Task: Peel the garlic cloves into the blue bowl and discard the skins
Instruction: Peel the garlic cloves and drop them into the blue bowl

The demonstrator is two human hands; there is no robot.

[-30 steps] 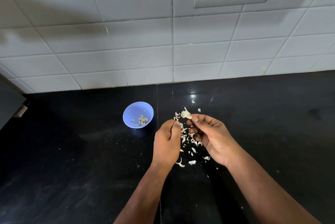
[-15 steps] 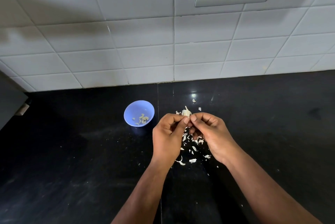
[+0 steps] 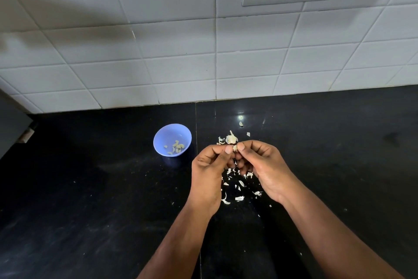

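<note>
At the left of the glossy black stone countertop [image 3: 90, 188], the small round blue plastic bowl [image 3: 172, 140] is sitting untouched, holding a scatter of pale peeled garlic cloves [image 3: 176, 146] just as it was a second ago. Just right of it, the left hand [image 3: 209, 172] is now pressing its thumb and forefinger onto a small whitish garlic clove [image 3: 235, 148]; a second ago those fingers were curled away from it, so the person has been closing back in to pinch the skin. The right hand [image 3: 264, 165] is gripping the same clove from the other side, fingertips clamped together with the left's. Behind them, the remaining whitish garlic bulb piece [image 3: 231, 138] is lying on the counter, and dry white papery skin flakes [image 3: 239, 186] are lying strewn beneath the hands. Peeling of this clove is probably only starting; the skins are yet to be discarded.
</note>
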